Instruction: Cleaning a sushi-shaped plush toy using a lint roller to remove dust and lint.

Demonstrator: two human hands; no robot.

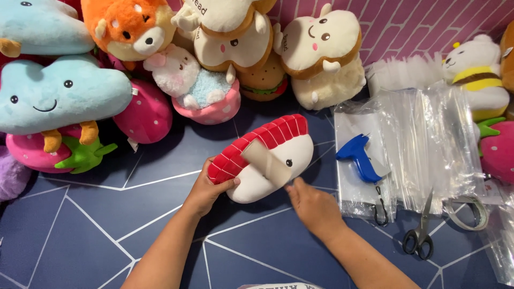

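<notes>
Your left hand [206,190] clasps the red end of the sushi-shaped plush toy [265,158] at the frame's centre, while your right hand [313,206], fingers loose, only touches its white underside; it looks light, soft and squashy, so grip the body.

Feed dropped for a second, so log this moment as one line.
left hand: holds sushi plush by red end | right hand: fingertips at plush's lower edge | nearby: blue tagging gun, clear bags, scissors
</notes>
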